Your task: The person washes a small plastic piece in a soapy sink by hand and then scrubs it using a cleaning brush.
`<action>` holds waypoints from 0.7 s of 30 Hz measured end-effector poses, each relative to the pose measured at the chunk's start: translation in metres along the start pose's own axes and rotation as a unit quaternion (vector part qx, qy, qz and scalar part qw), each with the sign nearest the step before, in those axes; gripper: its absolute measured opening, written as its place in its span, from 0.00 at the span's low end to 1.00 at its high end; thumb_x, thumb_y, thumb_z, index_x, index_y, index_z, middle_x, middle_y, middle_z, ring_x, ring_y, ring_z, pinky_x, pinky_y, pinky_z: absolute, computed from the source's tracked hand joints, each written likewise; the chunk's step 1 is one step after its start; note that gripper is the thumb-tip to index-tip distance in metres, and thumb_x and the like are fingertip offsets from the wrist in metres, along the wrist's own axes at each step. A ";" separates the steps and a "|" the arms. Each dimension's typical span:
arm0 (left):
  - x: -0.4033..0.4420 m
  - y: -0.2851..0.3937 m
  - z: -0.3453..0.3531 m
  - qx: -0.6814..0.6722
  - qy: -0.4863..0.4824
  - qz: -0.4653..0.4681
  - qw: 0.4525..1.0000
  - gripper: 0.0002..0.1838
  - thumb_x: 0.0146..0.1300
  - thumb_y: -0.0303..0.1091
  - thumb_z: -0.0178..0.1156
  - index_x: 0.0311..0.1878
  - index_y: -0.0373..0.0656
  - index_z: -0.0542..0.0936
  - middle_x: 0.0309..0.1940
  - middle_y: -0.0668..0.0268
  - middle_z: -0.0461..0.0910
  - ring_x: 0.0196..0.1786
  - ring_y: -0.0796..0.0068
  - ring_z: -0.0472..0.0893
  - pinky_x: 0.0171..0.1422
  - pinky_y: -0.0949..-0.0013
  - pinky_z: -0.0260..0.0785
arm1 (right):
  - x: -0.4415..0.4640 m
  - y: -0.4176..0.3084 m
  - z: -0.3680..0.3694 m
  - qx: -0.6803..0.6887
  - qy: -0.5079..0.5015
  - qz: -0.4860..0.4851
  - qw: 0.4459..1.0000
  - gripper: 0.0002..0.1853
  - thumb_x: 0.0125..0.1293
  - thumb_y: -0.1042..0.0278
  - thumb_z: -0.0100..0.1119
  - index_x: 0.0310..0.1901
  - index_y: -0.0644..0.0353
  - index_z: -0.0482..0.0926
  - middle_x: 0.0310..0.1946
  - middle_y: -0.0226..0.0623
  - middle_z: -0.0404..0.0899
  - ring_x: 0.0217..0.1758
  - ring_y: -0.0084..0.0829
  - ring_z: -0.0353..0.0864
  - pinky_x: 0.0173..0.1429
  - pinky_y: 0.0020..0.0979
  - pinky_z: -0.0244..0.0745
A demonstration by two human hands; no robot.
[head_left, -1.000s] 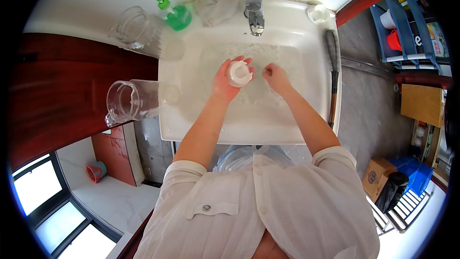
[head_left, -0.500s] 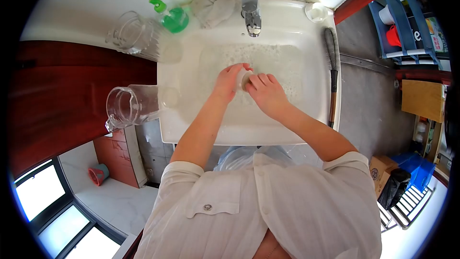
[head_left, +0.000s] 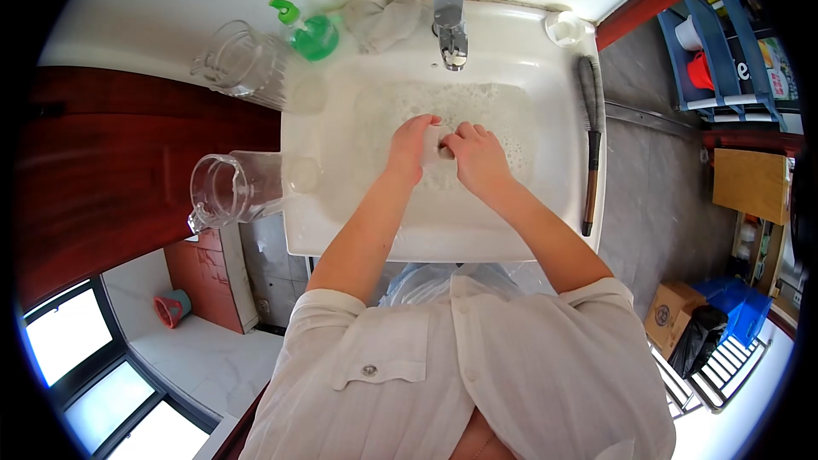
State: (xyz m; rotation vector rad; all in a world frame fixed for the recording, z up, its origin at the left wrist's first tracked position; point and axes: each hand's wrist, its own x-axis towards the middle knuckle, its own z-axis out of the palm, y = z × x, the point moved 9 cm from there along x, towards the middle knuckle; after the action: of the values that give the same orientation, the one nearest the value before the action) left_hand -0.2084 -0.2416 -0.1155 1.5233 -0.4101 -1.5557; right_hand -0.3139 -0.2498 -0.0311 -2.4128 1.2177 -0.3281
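Over the soapy water in the white sink, my left hand is wrapped round a small whitish cup. The cup is tilted, with its mouth toward the right. My right hand is bent at the cup's mouth, its fingertips pinched together at the opening. Whether those fingers hold a cloth or anything else is hidden. The chrome faucet stands behind both hands.
Two clear pitchers lie at the sink's left edge. At the back are a green soap bottle, a pale cloth and a white cup. A long-handled brush rests along the right rim.
My right hand has drawn slightly right and down from the cup's mouth, its fingers more curled. My left hand keeps its hold, and the cup has turned a little. The view has shifted slightly.
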 end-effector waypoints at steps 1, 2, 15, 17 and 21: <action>-0.003 0.001 0.001 0.000 0.001 -0.001 1.000 0.19 0.65 0.47 0.46 0.45 0.41 0.74 0.40 0.64 0.76 0.43 0.70 0.75 0.47 0.66 0.67 | 0.000 0.004 -0.002 0.001 -0.001 0.000 1.000 0.12 0.53 0.75 0.53 0.40 0.59 0.76 0.35 0.39 0.73 0.40 0.41 0.74 0.42 0.39 0.70; -0.005 0.011 0.003 0.026 0.004 0.038 0.999 0.21 0.65 0.49 0.45 0.48 0.40 0.74 0.42 0.64 0.75 0.45 0.70 0.75 0.50 0.67 0.66 | 0.002 0.023 -0.001 0.116 -0.013 0.085 0.990 0.12 0.54 0.73 0.54 0.42 0.59 0.75 0.35 0.38 0.74 0.40 0.38 0.74 0.41 0.36 0.70; -0.042 0.027 0.035 -0.097 -0.180 -0.024 0.979 0.28 0.68 0.50 0.44 0.62 0.39 0.62 0.58 0.63 0.67 0.61 0.68 0.66 0.65 0.62 0.58 | -0.013 0.036 0.036 0.837 -0.099 0.190 0.503 0.16 0.67 0.55 0.49 0.50 0.56 0.70 0.36 0.27 0.72 0.35 0.22 0.71 0.38 0.25 0.69; -0.041 0.023 0.034 -0.123 -0.161 -0.013 0.979 0.27 0.67 0.49 0.46 0.61 0.39 0.62 0.57 0.62 0.67 0.60 0.67 0.67 0.64 0.60 0.60 | -0.010 0.055 0.049 0.775 -0.091 0.222 0.585 0.17 0.67 0.54 0.50 0.49 0.56 0.70 0.36 0.28 0.72 0.36 0.22 0.71 0.37 0.27 0.69; -0.042 0.017 0.026 -0.181 -0.107 -0.015 0.978 0.24 0.66 0.44 0.49 0.61 0.41 0.62 0.56 0.59 0.68 0.60 0.63 0.68 0.63 0.53 0.62 | -0.008 0.118 0.060 0.392 -0.077 0.359 0.843 0.12 0.66 0.59 0.49 0.43 0.57 0.72 0.36 0.35 0.74 0.37 0.28 0.73 0.40 0.32 0.71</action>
State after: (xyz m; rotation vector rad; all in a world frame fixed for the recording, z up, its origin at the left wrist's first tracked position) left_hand -0.2327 -0.2276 -0.0711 1.0934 -0.2082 -1.7168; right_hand -0.3793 -0.2909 -0.1390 -1.1668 1.4370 -0.3007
